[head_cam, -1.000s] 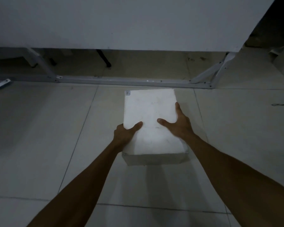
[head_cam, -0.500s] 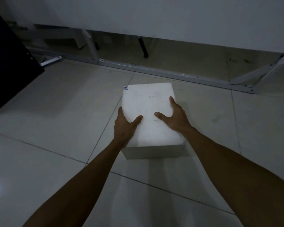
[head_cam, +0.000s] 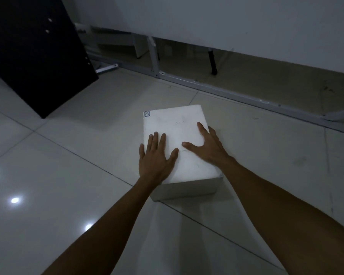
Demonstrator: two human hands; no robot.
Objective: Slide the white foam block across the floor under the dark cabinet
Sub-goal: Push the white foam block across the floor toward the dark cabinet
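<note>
The white foam block [head_cam: 176,126] lies flat on the tiled floor in the middle of the view, a small label at its far left corner. My left hand [head_cam: 156,158] presses flat on its top near the left edge, fingers spread. My right hand [head_cam: 208,145] rests on the top with its thumb inward and its fingers draped over the right edge. The dark cabinet [head_cam: 34,56] stands at the upper left, well apart from the block, its lower corner on the floor.
A white metal frame rail [head_cam: 226,93] runs along the floor just beyond the block, under a large white panel [head_cam: 226,22]. A black leg [head_cam: 213,62] stands behind the rail. Glossy tiles with light reflections spread to the left.
The view has swung left, bringing the dark cabinet further into sight. My left hand has shifted from the block's left side onto its top. The block has turned slightly toward the cabinet.
</note>
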